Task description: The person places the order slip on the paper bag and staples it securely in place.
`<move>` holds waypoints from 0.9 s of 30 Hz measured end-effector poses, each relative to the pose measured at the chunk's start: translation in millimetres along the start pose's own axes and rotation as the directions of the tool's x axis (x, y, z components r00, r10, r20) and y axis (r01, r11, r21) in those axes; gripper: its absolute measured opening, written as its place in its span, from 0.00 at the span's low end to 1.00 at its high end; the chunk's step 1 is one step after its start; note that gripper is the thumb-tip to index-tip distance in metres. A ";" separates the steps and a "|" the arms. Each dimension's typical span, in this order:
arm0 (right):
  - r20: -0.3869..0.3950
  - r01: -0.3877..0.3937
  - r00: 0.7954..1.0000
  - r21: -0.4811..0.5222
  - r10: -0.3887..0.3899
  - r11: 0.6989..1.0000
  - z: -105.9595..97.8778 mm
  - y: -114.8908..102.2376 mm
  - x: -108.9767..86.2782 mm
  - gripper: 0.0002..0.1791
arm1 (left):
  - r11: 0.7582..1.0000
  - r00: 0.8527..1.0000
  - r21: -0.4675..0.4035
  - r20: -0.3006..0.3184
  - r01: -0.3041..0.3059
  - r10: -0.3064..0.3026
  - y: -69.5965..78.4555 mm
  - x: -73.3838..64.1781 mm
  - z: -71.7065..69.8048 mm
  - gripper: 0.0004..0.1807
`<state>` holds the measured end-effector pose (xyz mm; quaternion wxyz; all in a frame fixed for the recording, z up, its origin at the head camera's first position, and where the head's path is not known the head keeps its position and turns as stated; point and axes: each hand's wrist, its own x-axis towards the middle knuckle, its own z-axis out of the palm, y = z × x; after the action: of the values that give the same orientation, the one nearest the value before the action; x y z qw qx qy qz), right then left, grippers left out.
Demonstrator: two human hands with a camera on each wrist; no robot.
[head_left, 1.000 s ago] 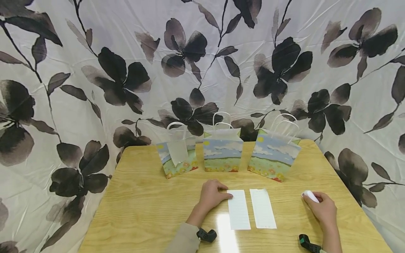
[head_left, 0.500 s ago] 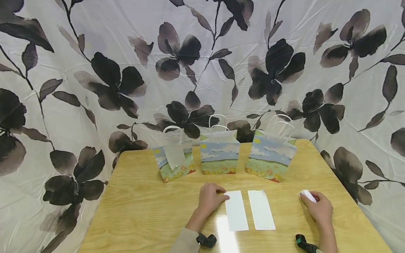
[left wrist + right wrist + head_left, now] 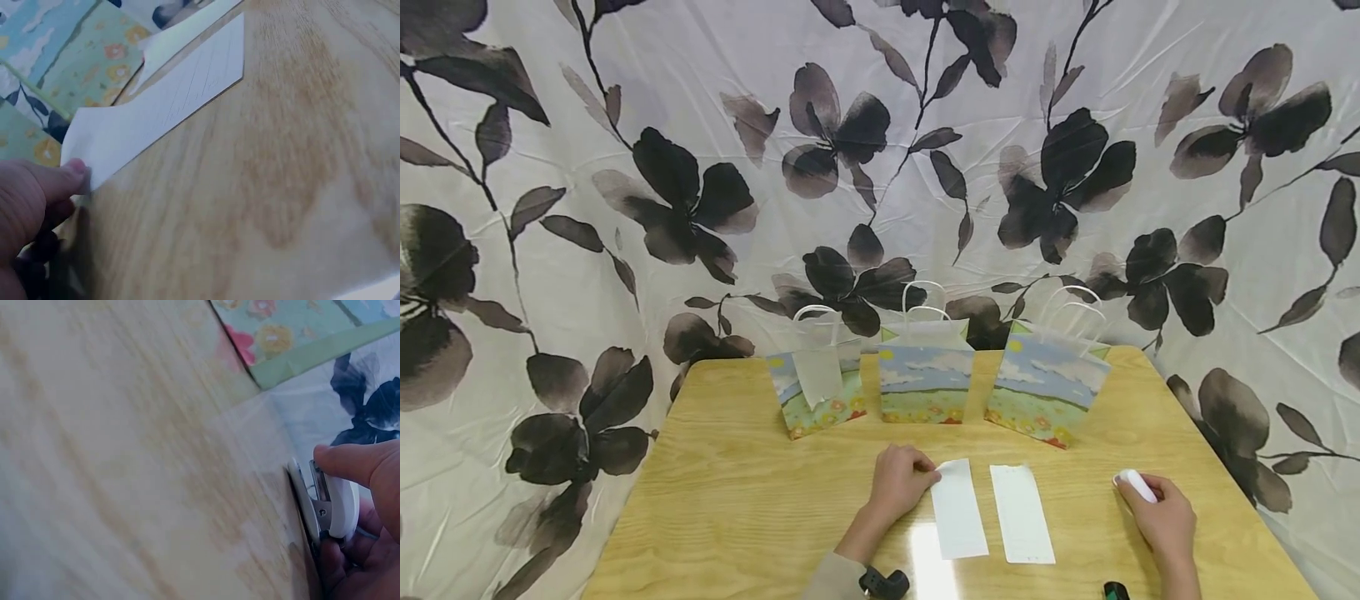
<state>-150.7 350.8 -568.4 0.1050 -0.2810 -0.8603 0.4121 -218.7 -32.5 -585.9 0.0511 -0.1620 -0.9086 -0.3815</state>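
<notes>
My left hand (image 3: 897, 483) pinches the upper left corner of a lined paper slip (image 3: 959, 510) between thumb and fingers. In the left wrist view this slip (image 3: 169, 94) bends up from the wood at the pinched end. A second lined slip (image 3: 1022, 515) lies flat on the table just to its right. Over at the right side, my right hand (image 3: 1171, 518) grips a small white stapler (image 3: 1138, 485). Seen from the right wrist, the stapler (image 3: 342, 509) stands on its side by the tabletop, the thumb on its front end and fingers curled behind it.
Three paper gift bags with a meadow print stand along the back of the wooden table (image 3: 730, 492): a left bag (image 3: 853, 392), a middle bag (image 3: 925, 379) and a right bag (image 3: 1048, 383). A white paper strip (image 3: 818, 375) hangs on the left bag's front. Floral cloth (image 3: 700, 100) rises behind.
The left hand's thumb has drawn back to the slip's corner, and the slip's upper end has shifted slightly left and lifted. The right hand keeps the stapler in about the same place.
</notes>
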 end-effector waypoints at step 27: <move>0.004 0.036 0.999 -0.032 -0.036 0.999 -2.9 3.8 -3.4 0.29 | 0.949 0.996 -0.315 0.082 -0.002 0.029 17.1 22.1 -87.7 0.03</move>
<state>-145.1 352.7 -569.3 0.1064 -0.2664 -0.8719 0.3969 -236.5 -77.9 -507.8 -0.0113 -0.1915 -0.8362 -0.5138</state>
